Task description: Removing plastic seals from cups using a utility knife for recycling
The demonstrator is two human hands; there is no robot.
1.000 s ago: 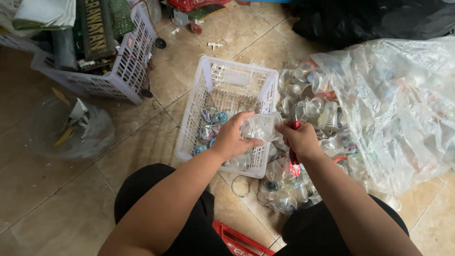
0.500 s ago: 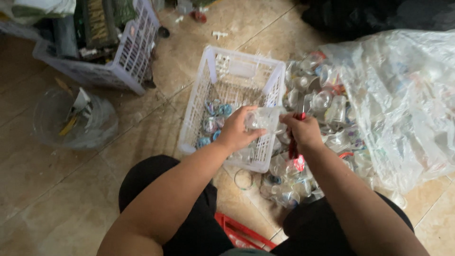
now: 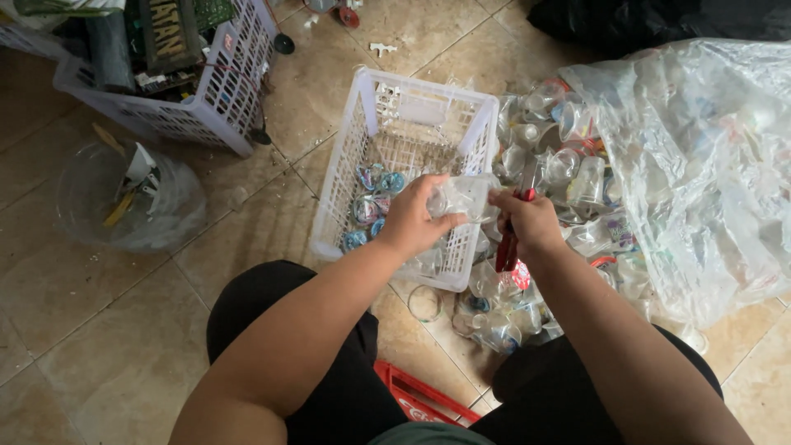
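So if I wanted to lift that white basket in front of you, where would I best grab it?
Probably by the top rim of the white basket at its far short end, coming from above. The rim there is bare and stiff-looking, while the near end is covered by the left hand and right hand holding a clear plastic cup.

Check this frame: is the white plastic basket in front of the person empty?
No. The white plastic basket holds several crumpled cup lids on its floor, just beyond the left hand gripping a clear plastic cup.
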